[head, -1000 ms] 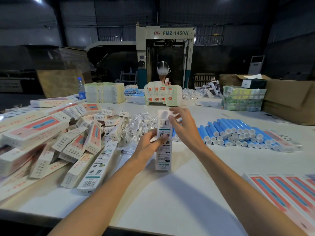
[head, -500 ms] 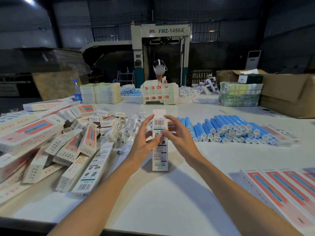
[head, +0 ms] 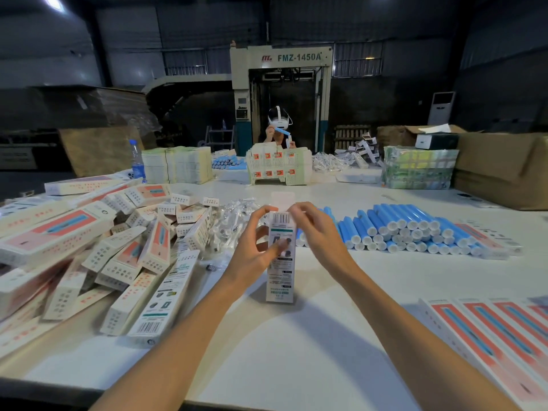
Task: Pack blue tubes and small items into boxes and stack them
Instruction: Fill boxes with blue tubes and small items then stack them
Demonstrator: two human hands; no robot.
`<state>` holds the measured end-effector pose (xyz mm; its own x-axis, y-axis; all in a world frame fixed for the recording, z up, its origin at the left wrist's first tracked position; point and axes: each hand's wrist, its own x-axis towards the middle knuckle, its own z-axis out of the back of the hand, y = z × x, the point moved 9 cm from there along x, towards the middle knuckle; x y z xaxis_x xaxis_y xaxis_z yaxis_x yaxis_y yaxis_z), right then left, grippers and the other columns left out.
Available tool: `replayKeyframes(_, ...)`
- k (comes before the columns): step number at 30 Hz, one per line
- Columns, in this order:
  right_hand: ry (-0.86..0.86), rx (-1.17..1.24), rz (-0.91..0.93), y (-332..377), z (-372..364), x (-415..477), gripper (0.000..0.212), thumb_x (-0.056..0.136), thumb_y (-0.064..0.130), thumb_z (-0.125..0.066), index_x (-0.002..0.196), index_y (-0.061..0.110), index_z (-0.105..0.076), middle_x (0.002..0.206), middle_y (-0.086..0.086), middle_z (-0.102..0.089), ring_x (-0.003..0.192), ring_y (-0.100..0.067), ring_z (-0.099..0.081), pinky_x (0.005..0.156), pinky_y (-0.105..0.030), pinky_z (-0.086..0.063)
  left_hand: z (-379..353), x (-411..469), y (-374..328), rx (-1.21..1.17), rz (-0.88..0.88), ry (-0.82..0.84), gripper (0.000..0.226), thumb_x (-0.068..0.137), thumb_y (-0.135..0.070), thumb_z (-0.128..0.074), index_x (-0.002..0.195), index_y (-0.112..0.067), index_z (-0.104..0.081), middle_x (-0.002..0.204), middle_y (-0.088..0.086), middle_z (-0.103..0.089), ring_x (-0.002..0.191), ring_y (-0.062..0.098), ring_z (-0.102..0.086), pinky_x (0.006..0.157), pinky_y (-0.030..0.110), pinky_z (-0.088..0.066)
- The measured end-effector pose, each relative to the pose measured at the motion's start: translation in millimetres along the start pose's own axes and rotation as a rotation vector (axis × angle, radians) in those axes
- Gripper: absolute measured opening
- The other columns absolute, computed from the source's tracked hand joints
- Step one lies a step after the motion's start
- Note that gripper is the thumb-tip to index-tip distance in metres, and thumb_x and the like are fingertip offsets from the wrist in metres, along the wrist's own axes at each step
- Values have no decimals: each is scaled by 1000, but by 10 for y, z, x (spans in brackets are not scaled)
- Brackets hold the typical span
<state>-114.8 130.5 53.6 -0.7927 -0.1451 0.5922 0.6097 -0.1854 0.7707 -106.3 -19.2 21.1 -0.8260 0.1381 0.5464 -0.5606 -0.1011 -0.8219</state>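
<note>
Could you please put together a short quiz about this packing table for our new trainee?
1. True or false: the box held between the left hand and the right hand lies flat on the table.
2. On which side of that box does the pile of blue tubes lie? A) the person's left B) the person's right C) in front, nearer the person
3. Fill in: the box's top flap stands ___.
Key: 1 false, it stands upright; 2 B; 3 open.
</note>
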Motion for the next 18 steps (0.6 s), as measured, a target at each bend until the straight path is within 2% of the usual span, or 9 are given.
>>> replayKeyframes(1, -49, 22, 12, 36, 56, 32, 28, 106, 41, -53, 100, 19, -69, 95, 2, -73, 94, -20, -71, 81, -39, -59, -11, -2, -6, 4, -3, 8, 61, 94, -31, -81, 144, -39, -47, 119, -7, -74, 117, 17, -69, 92, 33, -61)
replayKeyframes(3, -106, 65, 17, 75, 138, 92, 18, 107, 28, -55, 101, 13, -64, 91, -4, -74, 87, -25, -72, 76, -40, -61, -38, -14, -19, 6, -1, 22, 59, 92, -32, -80, 142, -40, -48, 121, -10, -72, 119, 16, -68, 96, 40, -61)
replayKeyframes(4, -100, 88, 1, 72, 156, 120, 12, 106, 25, -59, 106, 12, -60, 91, -7, -76, 85, -27, -74, 74, -37, -62, -48, -17, -29, 9, -1, 26, 59, 92, -33, -79, 142, -39, -48, 124, -11, -72, 120, 16, -68, 97, 42, -60)
replayKeyframes(6, -53, 120, -53, 46, 177, 175, 17, 103, 24, -65, 113, 14, -55, 89, -10, -78, 82, -27, -76, 71, -32, -62, -58, -20, -31, 18, -3, 32, 59, 92, -33, -78, 142, -39, -48, 127, -10, -71, 122, 16, -67, 100, 46, -59)
replayKeyframes(8, -9, 102, -85, 46, 208, 234, 20, 100, 21, -69, 116, 14, -60, 88, -9, -79, 80, -23, -77, 69, -27, -60, -58, -13, -19, 23, 2, 38, 60, 93, -31, -78, 144, -38, -47, 127, -6, -71, 123, 18, -67, 102, 50, -58)
replayKeyframes(10, 33, 42, -67, 75, 214, 289, 15, 100, 15, -68, 114, 12, -65, 90, -8, -80, 81, -22, -77, 69, -30, -62, -58, -8, 3, 21, 13, 49, 62, 93, -30, -78, 146, -37, -45, 127, -2, -72, 123, 21, -66, 102, 54, -58)
replayKeyframes(12, 52, -29, -24, 105, 203, 305, 13, 102, 12, -64, 114, 10, -67, 89, -10, -79, 80, -24, -77, 70, -36, -64, -69, -10, 21, 13, 21, 65, 63, 94, -31, -78, 147, -38, -45, 127, 0, -72, 124, 22, -67, 101, 52, -59)
replayKeyframes(15, 22, -100, 48, 112, 218, 253, 14, 103, 8, -61, 114, 5, -68, 87, -13, -77, 79, -29, -76, 72, -47, -64, -83, -23, 27, 1, 30, 70, 63, 94, -32, -78, 148, -39, -45, 128, -2, -72, 125, 17, -67, 96, 40, -61)
replayKeyframes(18, -25, -147, 75, 71, 260, 212, 16, 103, 7, -61, 114, 4, -72, 95, -10, -77, 83, -25, -76, 72, -48, -64, -93, -34, 32, 0, 38, 66, 63, 93, -30, -77, 148, -37, -47, 129, -2, -72, 124, 16, -66, 91, 31, -60)
